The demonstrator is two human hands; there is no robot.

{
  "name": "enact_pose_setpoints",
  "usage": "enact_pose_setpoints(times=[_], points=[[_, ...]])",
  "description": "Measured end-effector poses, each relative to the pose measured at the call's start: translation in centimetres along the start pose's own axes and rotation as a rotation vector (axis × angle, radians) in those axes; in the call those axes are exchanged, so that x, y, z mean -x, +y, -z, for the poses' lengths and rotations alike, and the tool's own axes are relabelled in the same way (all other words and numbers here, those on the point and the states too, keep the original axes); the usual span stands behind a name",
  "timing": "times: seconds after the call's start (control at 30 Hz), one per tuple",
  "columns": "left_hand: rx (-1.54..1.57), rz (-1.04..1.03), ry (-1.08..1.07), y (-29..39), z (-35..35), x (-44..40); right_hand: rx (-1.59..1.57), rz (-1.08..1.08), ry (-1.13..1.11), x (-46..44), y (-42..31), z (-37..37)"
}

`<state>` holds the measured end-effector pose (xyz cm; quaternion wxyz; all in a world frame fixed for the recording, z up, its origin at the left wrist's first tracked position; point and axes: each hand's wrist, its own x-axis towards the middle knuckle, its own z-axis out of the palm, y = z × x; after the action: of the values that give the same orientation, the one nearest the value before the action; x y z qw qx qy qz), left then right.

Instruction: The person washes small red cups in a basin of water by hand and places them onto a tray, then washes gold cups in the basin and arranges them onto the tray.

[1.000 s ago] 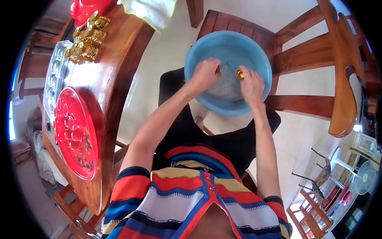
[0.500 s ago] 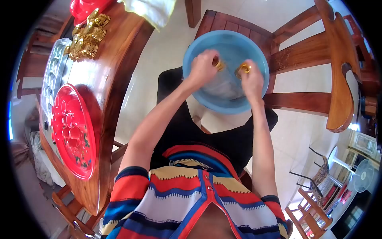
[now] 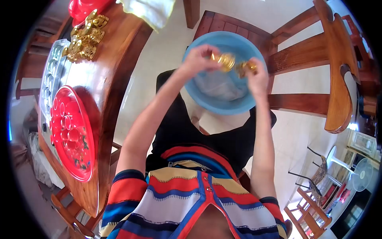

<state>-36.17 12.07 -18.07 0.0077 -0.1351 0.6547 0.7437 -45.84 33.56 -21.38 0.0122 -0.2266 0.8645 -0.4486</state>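
Over the blue basin (image 3: 191,85), my left hand (image 3: 201,58) is closed on a shiny gold piece (image 3: 225,61), slightly blurred by motion. My right hand (image 3: 258,76) grips another gold piece (image 3: 242,69) just to the right of the first. The two pieces are close together at the middle of the basin; whether they touch cannot be told. Below them a whitish cloth-like thing (image 3: 227,88) lies in the basin.
The basin stands on a wooden chair (image 3: 300,57). On the wooden table (image 3: 119,51) at left are several gold pieces (image 3: 89,38), a red tray (image 3: 81,159) with red cups, a clear box (image 3: 49,75) and a pale cloth (image 3: 153,10). A fan (image 3: 362,174) stands at far right.
Both gold pieces have come up and closer together, and the left one has turned outward into fuller view. My left hand has moved slightly left.
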Motion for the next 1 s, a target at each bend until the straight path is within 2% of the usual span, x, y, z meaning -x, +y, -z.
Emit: enact_pose_setpoints(times=[0.03,0.07,0.1,0.13,0.17,0.2,0.23,0.27,0.33,0.37,0.4,0.47,0.5,0.53,0.57,0.6,0.63,0.67,0.7,0.73,0.8,0.87,0.9,0.97,1.0], points=[[0.001,-0.002,0.006,-1.9,-0.3,0.8,0.166,0.121,-0.002,1.6,1.5,-1.3],[-0.348,-0.143,0.103,-3.4,-0.8,1.5,0.333,0.251,0.004,2.4,2.1,-1.9],[-0.702,-0.285,0.205,-3.9,-0.9,1.3,0.329,0.268,0.013,1.6,1.8,-1.9],[-0.704,-0.281,0.207,-3.0,-0.9,1.0,0.125,0.09,0.013,1.5,1.3,-1.6],[-0.675,-0.314,0.198,-1.5,-1.5,1.6,-0.071,-0.109,-0.001,2.4,0.8,-0.9],[-0.645,-0.356,0.193,0.2,-2.1,2.2,-0.065,-0.125,-0.014,2.9,0.1,0.1],[-0.519,-0.256,0.145,2.1,-2.1,2.0,-0.317,-0.178,-0.009,1.6,-1.1,1.0],[-0.523,-0.27,0.141,3.6,-2.0,1.5,-0.569,-0.233,-0.009,0.4,-2.4,2.1],[0.037,-0.325,0.05,5.6,-2.2,1.2,-0.876,-0.219,0.015,-0.3,-5.7,4.5],[0.035,-0.327,0.045,6.5,-2.3,1.2,-1.049,-0.198,-0.008,-0.7,-5.6,5.0],[0.049,-0.345,0.009,7.1,-2.4,1.4,-1.05,-0.197,-0.006,-0.9,-5.2,5.1],[0.063,-0.362,-0.027,6.1,-2.2,1.0,-1.278,-0.23,-0.097,-1.0,-3.7,4.1],[-0.002,-0.279,-0.014,3.3,-1.8,-0.1,-0.978,-0.375,-0.046,-0.7,-1.9,2.6],[-0.066,-0.196,-0.002,0.8,-1.5,-0.6,-0.066,-0.185,-0.088,0.0,-0.6,0.9],[-0.066,-0.198,-0.001,-1.4,-1.7,0.1,0.085,-0.036,-0.023,1.8,1.6,-0.8],[-0.611,-0.425,0.083,-3.2,-2.0,1.1,0.236,0.125,0.045,2.7,3.1,-1.8],[-1.165,-0.641,0.179,-2.6,-2.1,1.4,0.233,0.144,0.05,1.7,2.7,-1.8],[-1.171,-0.637,0.172,-2.0,-1.9,1.1,0.038,0.018,0.032,1.7,2.4,-1.7],[-1.047,-0.55,0.126,-1.7,-2.2,1.4,-0.148,-0.132,0.003,3.0,2.2,-1.1],[-0.923,-0.468,0.094,-0.7,-2.9,1.9,-0.144,-0.148,-0.007,3.7,1.7,-0.1],[-0.967,-0.547,0.177,1.8,-2.9,0.9,-0.531,-0.264,-0.025,1.5,-0.4,1.6],[-0.635,-0.642,0.203,5.7,-3.6,1.4,-0.793,-0.242,-0.008,0.7,-4.1,4.1],[-0.635,-0.643,0.203,7.0,-3.9,1.7,-0.873,-0.201,0.001,0.5,-4.4,4.7],[-0.397,-0.478,0.196,8.6,-4.4,2.4,-0.994,-0.208,-0.022,0.2,-3.5,4.3],[-0.397,-0.479,0.196,7.2,-4.0,1.7,-1.114,-0.218,-0.046,0.1,-2.8,3.7]])
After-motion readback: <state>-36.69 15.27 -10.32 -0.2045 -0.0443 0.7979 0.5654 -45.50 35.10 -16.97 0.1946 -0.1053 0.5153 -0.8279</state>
